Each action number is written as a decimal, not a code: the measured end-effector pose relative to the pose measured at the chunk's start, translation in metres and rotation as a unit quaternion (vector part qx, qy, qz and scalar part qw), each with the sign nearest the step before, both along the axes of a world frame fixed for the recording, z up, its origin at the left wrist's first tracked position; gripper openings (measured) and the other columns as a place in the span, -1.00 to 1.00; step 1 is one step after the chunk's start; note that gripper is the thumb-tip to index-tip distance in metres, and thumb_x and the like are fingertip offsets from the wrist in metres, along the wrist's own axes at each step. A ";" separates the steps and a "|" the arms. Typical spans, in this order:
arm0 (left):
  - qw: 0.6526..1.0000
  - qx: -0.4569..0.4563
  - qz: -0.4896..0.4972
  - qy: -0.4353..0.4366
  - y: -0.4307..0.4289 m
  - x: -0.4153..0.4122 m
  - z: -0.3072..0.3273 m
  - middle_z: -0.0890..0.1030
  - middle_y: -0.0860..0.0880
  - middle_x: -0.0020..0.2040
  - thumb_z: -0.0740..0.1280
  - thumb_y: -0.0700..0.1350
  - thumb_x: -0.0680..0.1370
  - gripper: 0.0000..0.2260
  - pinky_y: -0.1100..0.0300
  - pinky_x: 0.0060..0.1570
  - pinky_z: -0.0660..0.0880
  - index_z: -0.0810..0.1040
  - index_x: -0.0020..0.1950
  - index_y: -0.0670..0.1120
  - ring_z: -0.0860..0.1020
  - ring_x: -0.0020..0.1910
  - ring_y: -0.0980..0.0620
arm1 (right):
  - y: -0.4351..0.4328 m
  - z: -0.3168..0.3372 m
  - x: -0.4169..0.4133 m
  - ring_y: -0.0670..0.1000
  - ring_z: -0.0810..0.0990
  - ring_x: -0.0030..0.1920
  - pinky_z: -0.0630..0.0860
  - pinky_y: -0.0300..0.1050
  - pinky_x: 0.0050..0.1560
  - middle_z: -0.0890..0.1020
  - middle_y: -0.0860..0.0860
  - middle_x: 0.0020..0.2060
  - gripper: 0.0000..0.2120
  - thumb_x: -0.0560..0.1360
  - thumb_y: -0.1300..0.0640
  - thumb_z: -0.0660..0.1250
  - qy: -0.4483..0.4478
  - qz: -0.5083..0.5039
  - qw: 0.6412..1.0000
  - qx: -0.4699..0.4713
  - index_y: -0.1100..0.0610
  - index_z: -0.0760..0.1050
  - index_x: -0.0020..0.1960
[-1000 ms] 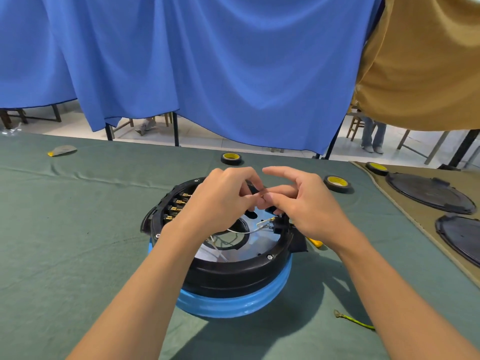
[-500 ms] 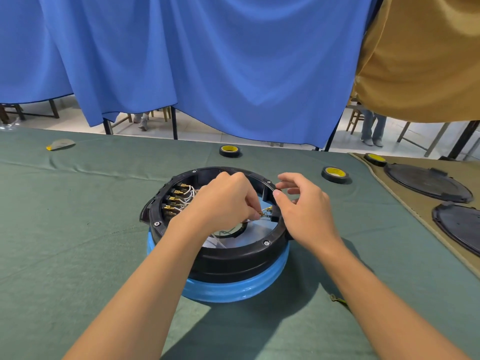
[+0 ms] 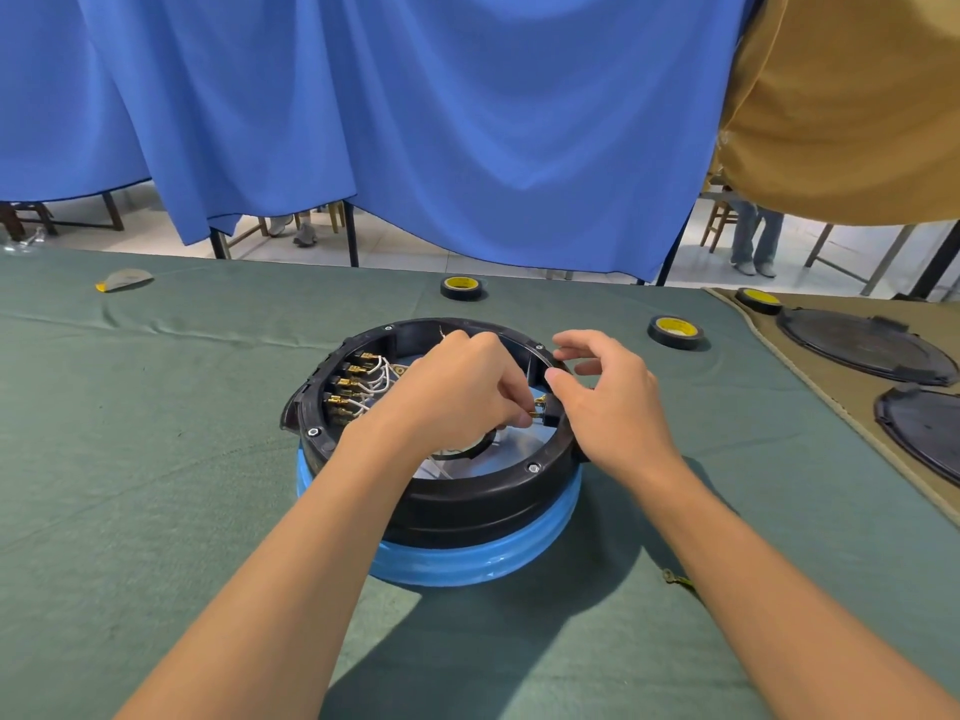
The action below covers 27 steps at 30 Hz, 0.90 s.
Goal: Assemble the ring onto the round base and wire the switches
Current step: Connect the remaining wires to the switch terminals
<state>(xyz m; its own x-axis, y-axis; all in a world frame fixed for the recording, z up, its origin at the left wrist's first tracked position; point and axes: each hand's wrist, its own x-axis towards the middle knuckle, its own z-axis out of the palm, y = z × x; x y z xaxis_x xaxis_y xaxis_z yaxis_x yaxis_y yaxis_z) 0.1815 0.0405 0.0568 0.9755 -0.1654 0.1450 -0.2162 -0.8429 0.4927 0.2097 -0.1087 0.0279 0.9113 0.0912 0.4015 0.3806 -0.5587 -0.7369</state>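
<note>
Location: the black ring point(image 3: 467, 504) is seated on the blue round base point(image 3: 467, 563), mid-table on the green cloth point(image 3: 156, 459), right in front of you.
Left hand point(image 3: 457, 392): reaches inside the ring, fingertips pinching a brass terminal point(image 3: 537, 407) at the right-wall switch point(image 3: 551, 417).
Right hand point(image 3: 613, 407): thumb on the ring's rim just above that switch, index and middle fingers lifted and loosely bent. The lower fingers are hidden, so I can't tell whether it's actually gripping the wall.
Terminal handling: probably small, light, thin metal that bends easily. Pinch it on the crimp barrel, not the blade, and push straight along the tab.
White wires point(image 3: 379, 376): thin and floppy. Don't pull on them; pull on the terminals.
Ring/base handling: they look like rigid plastic, and the stack is likely light enough to slide on the cloth. Brace the outer wall while you push.
Count, ring/base: one each.
Count, left-wall terminals point(image 3: 347, 383): about four brass tabs in a column; more may be hidden.
Count, right-wall switch: one visible.
Count, rim screws point(image 3: 533, 467): four in view.
Count, tape rolls point(image 3: 675, 331): three, along the far side.
Count, black lids point(image 3: 862, 345): two, on the tan cloth to your right.
Count, loose wire point(image 3: 675, 578): one, beside your right forearm.
</note>
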 end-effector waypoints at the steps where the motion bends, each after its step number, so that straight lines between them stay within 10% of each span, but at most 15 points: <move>1: 1.000 0.001 0.001 -0.002 0.000 0.000 0.000 0.71 0.06 -0.15 0.46 -0.13 0.50 -0.91 0.00 0.06 0.58 0.74 -0.03 0.01 0.61 -0.09 0.10 | 0.001 0.000 0.000 -0.03 0.46 0.15 0.41 -0.10 0.15 0.56 -0.08 0.08 -0.70 0.53 0.18 0.32 0.014 0.003 1.000 0.009 0.04 0.49 0.26; 19: 0.999 -0.013 0.034 -0.004 -0.004 -0.004 0.002 0.70 0.02 -0.28 0.48 -0.06 0.48 -0.92 0.06 -0.01 0.60 0.74 -0.10 -0.03 0.64 -0.22 0.10 | 0.002 -0.003 0.006 0.13 0.39 0.29 0.41 0.15 0.29 0.47 0.01 0.15 -0.61 0.59 0.15 0.23 0.102 0.042 0.993 0.044 -0.02 0.35 0.40; 27: 0.999 -0.012 0.028 0.015 0.004 0.003 0.007 0.65 -0.01 0.13 0.33 -0.21 0.59 -0.79 0.20 0.14 0.51 0.61 0.21 -0.07 0.59 0.10 0.06 | 0.002 -0.003 0.006 0.16 0.43 0.30 0.46 0.18 0.26 0.47 0.03 0.23 -0.64 0.60 0.15 0.25 0.112 0.044 0.991 0.063 0.01 0.37 0.38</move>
<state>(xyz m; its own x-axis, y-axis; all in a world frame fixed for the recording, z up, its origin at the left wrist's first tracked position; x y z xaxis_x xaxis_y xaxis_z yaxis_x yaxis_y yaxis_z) 0.1840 0.0443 0.0637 0.9871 -0.1067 0.1193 -0.1536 -0.8409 0.5189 0.2154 -0.1068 0.0251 0.9694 0.1367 0.2041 0.2437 -0.4294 -0.8696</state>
